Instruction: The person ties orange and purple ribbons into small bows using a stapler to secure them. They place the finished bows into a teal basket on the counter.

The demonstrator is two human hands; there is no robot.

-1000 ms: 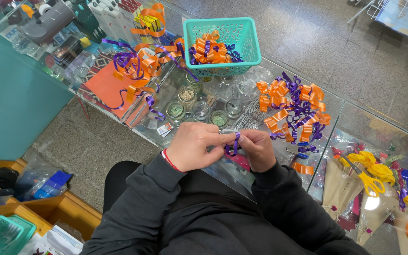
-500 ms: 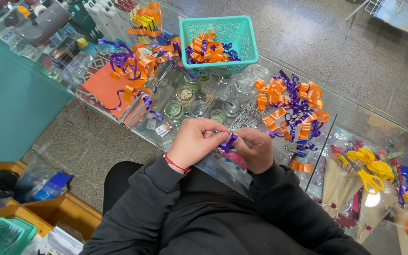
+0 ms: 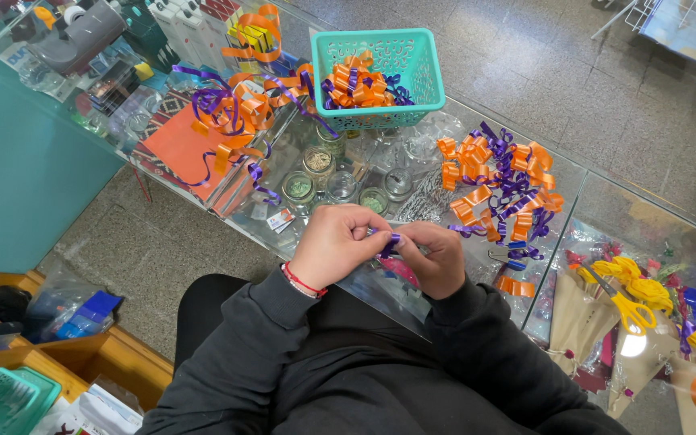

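Both hands pinch a purple ribbon piece over the glass tabletop (image 3: pixel 606 201).

Left hand (image 3: pixel 333 242) and right hand (image 3: pixel 437 256) meet, fingertips apparently gripping the purple ribbon piece (image 3: pixel 390 244), near a ribbon bow pile (image 3: pixel 499 184).

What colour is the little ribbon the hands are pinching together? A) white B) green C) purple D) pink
C: the left hand and right hand meet on a small purple ribbon piece above the glass counter.
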